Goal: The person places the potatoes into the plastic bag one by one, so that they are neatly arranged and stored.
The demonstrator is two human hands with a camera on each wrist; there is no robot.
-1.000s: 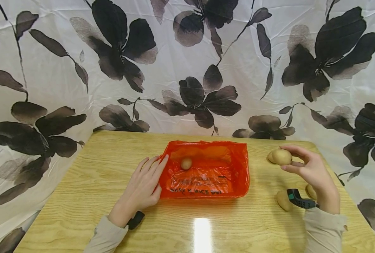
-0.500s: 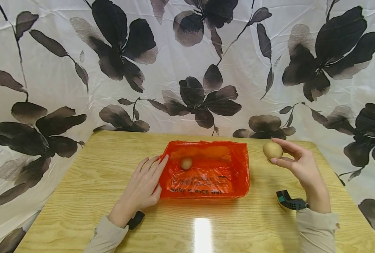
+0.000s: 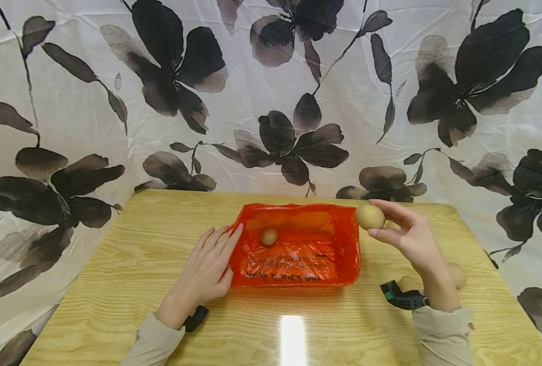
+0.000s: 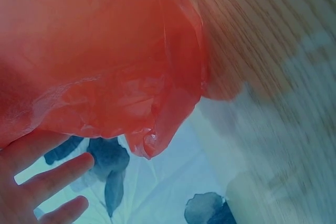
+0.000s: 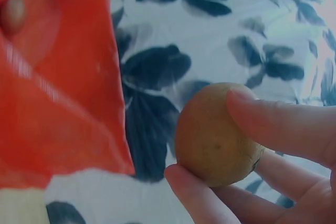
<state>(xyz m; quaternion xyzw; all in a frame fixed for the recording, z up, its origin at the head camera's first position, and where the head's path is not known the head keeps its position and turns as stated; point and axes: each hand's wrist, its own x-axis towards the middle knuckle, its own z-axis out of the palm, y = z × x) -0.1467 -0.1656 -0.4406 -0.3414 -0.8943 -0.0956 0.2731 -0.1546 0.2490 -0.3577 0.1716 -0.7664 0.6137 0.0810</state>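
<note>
My right hand (image 3: 414,236) pinches a potato (image 3: 370,217) between thumb and fingertips, at the right rim of a red plastic bag (image 3: 293,279). The right wrist view shows this potato (image 5: 212,135) up close, the bag's edge (image 5: 118,103) just to its left. My left hand (image 3: 206,267) lies with fairly straight fingers along the bag's left side, its index finger against the rim. Spread fingers (image 4: 58,179) show beside the bag (image 4: 105,77) in the left wrist view. Inside the open bag is one potato (image 3: 268,236).
On the right of the wooden table (image 3: 344,330), two potatoes (image 3: 457,275) lie near my right wrist, one partly behind the wrist camera (image 3: 403,297). Another potato (image 3: 391,224) shows partly behind my right fingers. A flowered cloth (image 3: 234,101) hangs behind the table.
My right hand has carried the potato leftward, from above the table's right side to the bag's right rim. My left hand and the bag have stayed put.
</note>
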